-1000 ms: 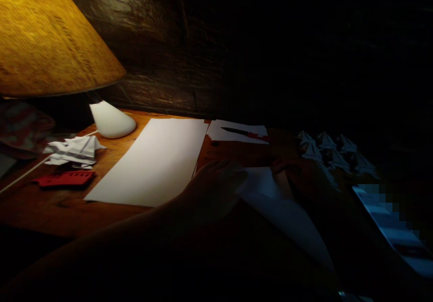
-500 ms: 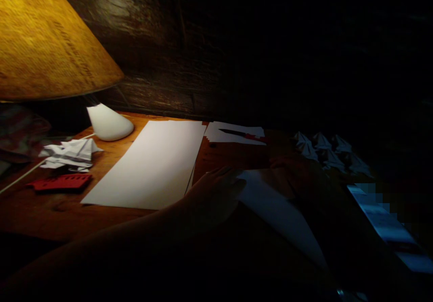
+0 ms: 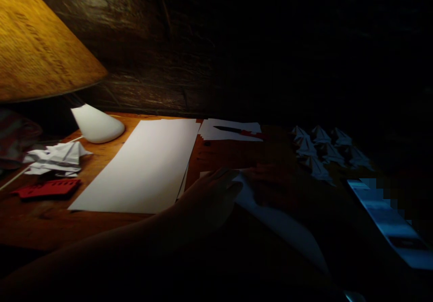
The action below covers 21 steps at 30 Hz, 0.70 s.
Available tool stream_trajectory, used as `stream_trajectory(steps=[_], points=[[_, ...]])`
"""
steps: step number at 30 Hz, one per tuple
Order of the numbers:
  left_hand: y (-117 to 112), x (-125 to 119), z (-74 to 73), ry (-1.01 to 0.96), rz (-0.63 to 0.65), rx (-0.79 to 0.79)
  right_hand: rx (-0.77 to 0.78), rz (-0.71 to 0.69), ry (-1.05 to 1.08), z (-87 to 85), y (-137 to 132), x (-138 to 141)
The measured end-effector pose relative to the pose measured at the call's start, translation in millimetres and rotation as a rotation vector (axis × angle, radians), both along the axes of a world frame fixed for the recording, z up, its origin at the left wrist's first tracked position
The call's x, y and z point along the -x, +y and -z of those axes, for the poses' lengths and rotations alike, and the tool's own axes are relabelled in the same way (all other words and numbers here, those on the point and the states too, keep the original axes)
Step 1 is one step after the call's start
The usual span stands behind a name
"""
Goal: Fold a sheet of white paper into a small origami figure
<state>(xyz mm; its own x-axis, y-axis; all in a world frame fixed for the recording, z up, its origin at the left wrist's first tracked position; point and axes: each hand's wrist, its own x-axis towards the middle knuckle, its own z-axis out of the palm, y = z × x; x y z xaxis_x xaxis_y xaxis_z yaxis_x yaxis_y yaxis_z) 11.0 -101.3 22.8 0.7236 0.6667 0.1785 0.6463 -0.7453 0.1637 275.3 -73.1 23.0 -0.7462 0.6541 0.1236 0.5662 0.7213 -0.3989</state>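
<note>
On the dark part of the table, a sheet of paper (image 3: 287, 227) lies under both my hands, its lower edge curving away to the right. My left hand (image 3: 218, 187) rests on its left side, fingers stretched forward and thumb towards the paper. Close beside it my right hand (image 3: 270, 182) lies across the sheet's upper part. That hand is very dim, but its fingers look laid out flat, pointing left. Shadow hides much of the paper.
Left of my hands is a stack of white paper (image 3: 142, 171). Behind are smaller papers (image 3: 211, 135) with a red-handled knife (image 3: 237, 132) on top. Several folded paper shapes (image 3: 320, 135) and a lit screen (image 3: 382, 220) are right; a lamp (image 3: 98, 123), crumpled paper (image 3: 57, 157) and a red object (image 3: 47, 189) left.
My right hand has moved left over the sheet, close to my left hand. Another folded paper shape now shows at the right. The view has shifted slightly; my left hand stays on the paper.
</note>
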Motion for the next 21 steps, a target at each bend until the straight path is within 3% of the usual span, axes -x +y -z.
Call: stream_trajectory(steps=[7, 16, 21], points=[[-4, 1, 3.3, -0.066, 0.026, 0.043, -0.044, -0.038, -0.033, -10.9, -5, 1], [-9, 1, 3.3, -0.067, 0.05, 0.091, -0.11, -0.06, -0.034, 5.7, -6, 9], [-11, 0, 8.7, -0.016, 0.055, 0.07, -0.137, -0.074, -0.032, 25.2, -1, 13]])
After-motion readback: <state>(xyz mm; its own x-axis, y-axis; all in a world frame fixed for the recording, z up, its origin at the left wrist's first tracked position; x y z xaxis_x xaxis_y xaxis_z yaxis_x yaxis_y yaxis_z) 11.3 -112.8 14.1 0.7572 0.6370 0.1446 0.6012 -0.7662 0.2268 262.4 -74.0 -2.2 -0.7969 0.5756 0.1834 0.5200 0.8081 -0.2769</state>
